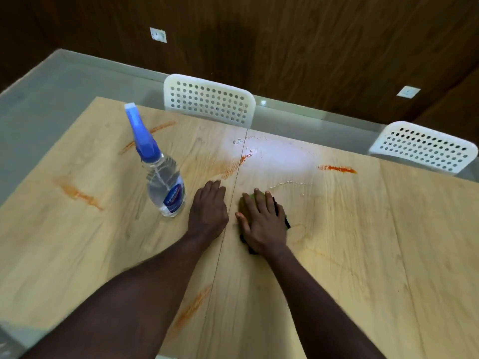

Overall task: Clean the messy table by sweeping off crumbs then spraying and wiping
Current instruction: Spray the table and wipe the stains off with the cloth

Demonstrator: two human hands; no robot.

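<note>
My right hand (261, 221) lies flat on a green and black cloth (284, 216), pressing it onto the light wooden table (363, 242). Only the cloth's edges show around the fingers and palm. My left hand (208, 206) rests palm down on the bare table just left of it, holding nothing. A clear spray bottle (163, 182) with a blue trigger head stands upright to the left of my left hand. Orange smears mark the table: one at the far right (337, 168), one by the centre seam (230, 168), one at the left (80, 195), one near the front (191, 307). Wet streaks (287, 183) shine beyond the cloth.
Two white perforated chairs (210, 99) (425, 146) stand at the table's far edge. A dark wooden wall with white sockets (158, 35) rises behind them. A grey floor (51, 81) shows at the left.
</note>
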